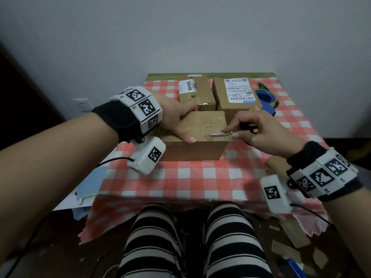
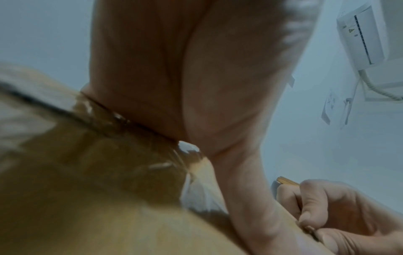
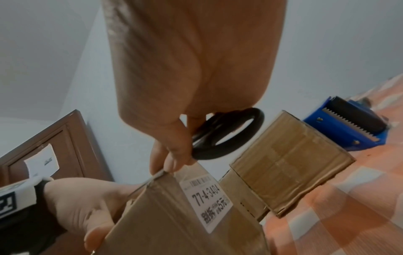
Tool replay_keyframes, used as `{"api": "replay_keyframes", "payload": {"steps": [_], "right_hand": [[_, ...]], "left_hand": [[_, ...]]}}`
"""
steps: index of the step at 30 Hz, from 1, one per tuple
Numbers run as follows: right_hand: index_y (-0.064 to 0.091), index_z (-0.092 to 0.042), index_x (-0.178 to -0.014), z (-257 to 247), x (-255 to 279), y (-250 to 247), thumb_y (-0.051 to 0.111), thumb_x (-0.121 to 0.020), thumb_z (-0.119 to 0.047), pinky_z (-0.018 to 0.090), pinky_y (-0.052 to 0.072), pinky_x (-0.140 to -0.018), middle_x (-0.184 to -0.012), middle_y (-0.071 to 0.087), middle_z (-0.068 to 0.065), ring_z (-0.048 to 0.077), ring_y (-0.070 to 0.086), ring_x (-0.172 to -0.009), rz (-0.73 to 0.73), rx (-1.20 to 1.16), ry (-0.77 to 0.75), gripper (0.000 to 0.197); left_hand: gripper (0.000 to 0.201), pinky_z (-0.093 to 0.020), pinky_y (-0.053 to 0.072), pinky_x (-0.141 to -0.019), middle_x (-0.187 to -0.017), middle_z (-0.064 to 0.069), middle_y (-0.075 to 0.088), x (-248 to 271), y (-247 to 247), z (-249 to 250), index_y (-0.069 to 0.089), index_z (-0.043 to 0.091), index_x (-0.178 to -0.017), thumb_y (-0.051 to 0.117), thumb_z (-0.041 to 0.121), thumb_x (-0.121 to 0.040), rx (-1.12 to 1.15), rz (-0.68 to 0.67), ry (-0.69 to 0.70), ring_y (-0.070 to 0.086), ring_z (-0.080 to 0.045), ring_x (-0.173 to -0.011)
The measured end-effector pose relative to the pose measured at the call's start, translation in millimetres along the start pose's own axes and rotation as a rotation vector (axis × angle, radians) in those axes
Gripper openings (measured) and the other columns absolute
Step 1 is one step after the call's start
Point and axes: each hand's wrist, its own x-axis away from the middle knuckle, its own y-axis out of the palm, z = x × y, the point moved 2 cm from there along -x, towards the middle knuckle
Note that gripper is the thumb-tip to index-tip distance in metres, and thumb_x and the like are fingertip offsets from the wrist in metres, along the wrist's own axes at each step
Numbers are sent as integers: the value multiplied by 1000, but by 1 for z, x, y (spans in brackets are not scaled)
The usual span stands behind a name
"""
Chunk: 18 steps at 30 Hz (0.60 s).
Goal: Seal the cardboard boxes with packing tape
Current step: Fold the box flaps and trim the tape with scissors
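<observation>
Your left hand point(image 1: 176, 119) clamps the near box point(image 1: 192, 137) from above, fingers curled over the far edge and thumb pressed on the front edge, likely so the carton cannot slide on the checked cloth point(image 1: 180, 177) while you work the blade. Your right hand point(image 1: 259, 131) grips black-handled scissors point(image 1: 221, 134), fingers folded round the handles, blades closed or nearly so, tip laid flat on the box's near top edge, where glossy tape point(image 1: 200, 125) already covers the lid. That placement suggests trimming or scoring the tape end, though the cut itself is too small to make out. Two more boxes stand behind, touching or nearly so: a labelled left box point(image 1: 196, 91) and a right box point(image 1: 234, 95) with a shipping label. The blue tape dispenser point(image 1: 267, 99) lies just beside the right box, behind your right hand; reaching it means setting the scissors down first. Your left thumb sits near the blade's line, so mind it.
</observation>
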Motion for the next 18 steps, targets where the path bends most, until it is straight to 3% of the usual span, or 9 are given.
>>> {"api": "replay_keyframes", "payload": {"steps": [3,6,8,10,13,16,18], "right_hand": [[66,-41,-82,1,1,1,70,-85,-2,6,36,-71,-73,60,-16,-4,45,-80,6,-19,19,39],[67,-38,-84,4,1,3,69,-86,-1,7,39,-74,-81,64,-3,3,50,-81,14,-81,43,36],[69,-28,-90,7,1,3,66,-87,3,17,46,-79,-87,66,5,9,57,-85,104,-245,69,32],[69,-23,-95,16,-1,2,62,-89,6,20,46,-79,-84,59,4,11,56,-83,268,-378,150,30],[67,-23,-100,37,-5,0,55,-89,10,17,45,-76,-83,57,-7,9,57,-82,418,-400,383,37],[63,-20,-110,53,-3,5,58,-89,3,28,47,-76,-111,64,1,17,58,-89,298,-275,639,31],[59,-19,-115,61,1,13,68,-90,-19,29,45,-71,-113,62,6,19,58,-89,208,-177,751,26]], "left_hand": [[84,-40,47,-90,-110,0,56,0,-1,0,29,30,-129,72,58,-63,5,1,-9,55,-21,-101],[76,-41,47,-92,-108,3,56,0,-1,0,33,31,-124,76,53,-66,48,9,-15,55,-21,-103],[68,-37,45,-89,-102,9,54,-1,-2,0,35,31,-117,79,46,-68,91,30,-13,54,-17,-100],[64,-34,42,-86,-99,13,51,-1,-2,3,36,30,-117,80,39,-71,123,67,-10,52,-13,-95],[80,-36,43,-91,-104,11,50,-2,-1,8,31,28,-137,81,27,-74,168,83,33,50,-16,-104],[89,-39,42,-100,-105,13,46,-1,2,7,22,31,-145,79,24,-77,219,59,66,48,-17,-110],[87,-41,41,-104,-115,9,47,-2,5,4,21,33,-145,77,29,-79,259,54,74,48,-18,-115]]}}
